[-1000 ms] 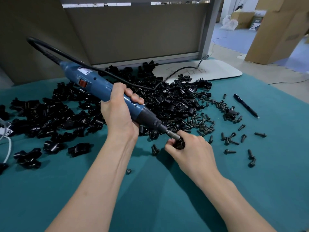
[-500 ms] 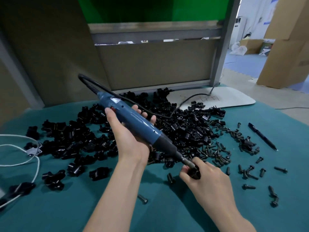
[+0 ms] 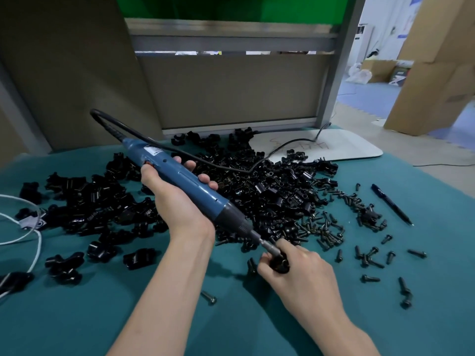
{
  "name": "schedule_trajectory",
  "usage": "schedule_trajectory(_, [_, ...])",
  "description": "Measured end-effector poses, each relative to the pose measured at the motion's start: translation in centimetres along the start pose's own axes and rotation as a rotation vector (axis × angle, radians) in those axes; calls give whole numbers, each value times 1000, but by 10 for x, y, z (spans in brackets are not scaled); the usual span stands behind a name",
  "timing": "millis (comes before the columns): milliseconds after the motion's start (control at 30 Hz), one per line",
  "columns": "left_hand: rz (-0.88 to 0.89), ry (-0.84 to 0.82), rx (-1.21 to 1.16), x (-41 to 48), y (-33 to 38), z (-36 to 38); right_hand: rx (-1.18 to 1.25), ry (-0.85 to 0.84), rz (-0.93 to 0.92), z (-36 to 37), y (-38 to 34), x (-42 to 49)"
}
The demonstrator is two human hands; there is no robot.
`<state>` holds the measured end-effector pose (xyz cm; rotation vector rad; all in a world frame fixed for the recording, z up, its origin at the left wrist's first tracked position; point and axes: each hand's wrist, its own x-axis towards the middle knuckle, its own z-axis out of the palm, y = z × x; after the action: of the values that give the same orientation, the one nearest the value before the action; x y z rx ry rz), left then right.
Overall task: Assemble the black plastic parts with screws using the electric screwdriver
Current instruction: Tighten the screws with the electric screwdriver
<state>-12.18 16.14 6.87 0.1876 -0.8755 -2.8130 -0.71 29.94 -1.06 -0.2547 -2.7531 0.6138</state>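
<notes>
My left hand (image 3: 177, 201) grips the blue electric screwdriver (image 3: 180, 178) around its body, the tool slanting down to the right. Its bit meets a small black plastic part (image 3: 279, 264) that my right hand (image 3: 300, 273) holds just above the teal table cover (image 3: 102, 317). A large heap of black plastic parts (image 3: 257, 191) lies behind the hands. Loose black screws (image 3: 326, 227) are scattered to the right of the heap.
A black pen (image 3: 390, 204) lies at the right. White cord (image 3: 28, 232) runs along the left edge. The screwdriver's black cable (image 3: 231, 165) crosses the heap toward a white board (image 3: 334, 147). A grey partition (image 3: 231, 91) stands behind; one screw (image 3: 209, 298) lies near my left forearm.
The camera has tilted up, so hands and table sit lower in view. Both hands keep the same hold, with the bit still on the part.
</notes>
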Motion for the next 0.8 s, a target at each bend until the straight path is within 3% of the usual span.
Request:
schedule_trajectory(267, [-39, 49, -5, 4, 3, -6, -94, 89, -53, -1, -8, -1])
schedule_trajectory(400, [-57, 50, -11, 3, 4, -4, -92, 221, -115, -3, -10, -2])
schedule_trajectory(800, [-30, 23, 22, 2, 0, -6, -69, 235, -58, 4, -2, -2])
